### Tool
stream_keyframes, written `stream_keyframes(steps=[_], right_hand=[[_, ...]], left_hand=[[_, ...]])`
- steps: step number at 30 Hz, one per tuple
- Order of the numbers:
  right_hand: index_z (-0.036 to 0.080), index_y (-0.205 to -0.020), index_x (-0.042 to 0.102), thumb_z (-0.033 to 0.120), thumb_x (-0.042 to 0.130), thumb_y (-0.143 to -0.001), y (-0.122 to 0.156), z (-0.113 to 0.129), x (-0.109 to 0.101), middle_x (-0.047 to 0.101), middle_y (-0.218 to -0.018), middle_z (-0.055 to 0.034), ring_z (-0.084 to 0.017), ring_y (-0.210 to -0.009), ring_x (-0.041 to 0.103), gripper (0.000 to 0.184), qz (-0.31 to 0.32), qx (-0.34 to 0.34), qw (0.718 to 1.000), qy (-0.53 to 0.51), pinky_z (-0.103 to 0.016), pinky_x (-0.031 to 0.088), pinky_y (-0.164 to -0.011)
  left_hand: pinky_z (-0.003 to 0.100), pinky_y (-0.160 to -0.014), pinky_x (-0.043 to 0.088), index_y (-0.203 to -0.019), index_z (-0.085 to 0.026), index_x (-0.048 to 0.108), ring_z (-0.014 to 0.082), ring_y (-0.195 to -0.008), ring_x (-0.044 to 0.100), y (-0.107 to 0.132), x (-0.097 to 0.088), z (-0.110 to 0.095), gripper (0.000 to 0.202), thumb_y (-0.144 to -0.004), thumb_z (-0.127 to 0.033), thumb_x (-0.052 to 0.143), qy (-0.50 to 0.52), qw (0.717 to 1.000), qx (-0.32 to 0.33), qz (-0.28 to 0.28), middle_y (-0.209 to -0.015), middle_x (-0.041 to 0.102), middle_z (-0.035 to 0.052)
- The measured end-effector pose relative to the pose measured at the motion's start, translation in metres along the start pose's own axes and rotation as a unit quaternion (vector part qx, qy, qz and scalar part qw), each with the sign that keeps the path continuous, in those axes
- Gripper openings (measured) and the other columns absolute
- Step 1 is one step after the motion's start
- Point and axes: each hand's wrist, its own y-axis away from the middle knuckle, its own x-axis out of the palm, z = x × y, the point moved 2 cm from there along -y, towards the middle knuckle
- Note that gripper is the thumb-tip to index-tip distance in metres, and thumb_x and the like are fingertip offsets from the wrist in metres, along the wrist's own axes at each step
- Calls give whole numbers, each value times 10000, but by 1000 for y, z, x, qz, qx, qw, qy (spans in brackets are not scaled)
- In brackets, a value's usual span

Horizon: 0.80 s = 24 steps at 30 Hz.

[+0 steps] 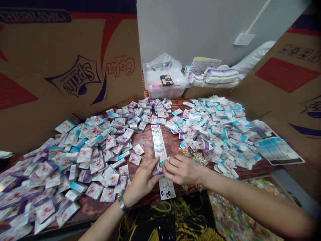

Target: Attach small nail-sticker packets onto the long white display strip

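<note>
My left hand (pixel 141 180) and my right hand (pixel 182 170) meet over a long white printed card strip (pixel 158 145) lying on the wooden table (pixel 147 139). Between their fingertips is a small purple-and-white packet (pixel 157 169), partly hidden by my fingers. A small teal piece shows at my right fingertips. Large heaps of flat packets printed with hands lie on both sides: the left heap (pixel 82 164) is close to my left hand, the right heap (pixel 213 134) beyond my right hand. Loose multicoloured pieces (pixel 193 156) lie just past my right fingers.
Flattened cardboard drink cartons (pixel 62 57) stand as walls at left and right. At the back are a plastic bin (pixel 163 88) with a phone on its lid and stacked packs (pixel 213 75). A shallow tray of colourful pieces (pixel 240 209) sits at the lower right.
</note>
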Motion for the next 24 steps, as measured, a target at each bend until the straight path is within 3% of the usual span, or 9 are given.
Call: stream_keyframes(steps=[4,8,14,18,22,24], right_hand=[[203,-1011,602,116,398,-905,-9,4,-3,640,-964,-93,-201,-889,560,246,-3,22,1000,-14,-346,472,-743],[183,-1013,588,146,460,-881,-17,6,-3,620,-976,-76,-182,-921,563,188,-67,143,981,-110,-329,480,-809],[199,-1021,558,187,514,-850,-10,-1,27,580,-954,-56,-157,-823,583,177,-194,321,887,-269,-293,504,-708],[189,-1018,527,269,565,-825,-7,-4,50,597,-882,-39,-141,-759,597,212,-237,370,804,-400,-276,518,-675],[195,-993,567,289,554,-834,-10,-1,55,621,-878,-37,-145,-776,601,186,-235,368,804,-405,-287,514,-705],[190,-972,577,287,586,-803,-12,-1,57,620,-850,-28,-138,-728,597,196,-242,388,782,-424,-279,514,-674]], left_hand=[[470,-977,412,-1358,-227,348,262,-1148,510,-3,3,-1,558,-833,-219,537,-44,999,10,-14,-1241,541,123],[486,-978,403,-1389,-215,289,284,-1192,463,-2,9,-2,584,-841,-160,484,-101,993,17,-57,-1261,512,140],[461,-1003,385,-1423,-237,196,262,-1217,443,2,14,-8,626,-864,-163,468,-120,985,29,-119,-1301,488,121],[452,-1006,385,-1432,-243,179,269,-1233,435,4,20,-7,634,-867,-158,455,-145,979,22,-139,-1336,461,126],[441,-988,404,-1430,-240,205,280,-1230,435,4,25,-4,616,-866,-148,437,-179,974,11,-139,-1303,493,121],[436,-990,406,-1432,-228,199,277,-1230,436,3,26,-4,618,-867,-145,435,-190,971,13,-141,-1297,497,126]])
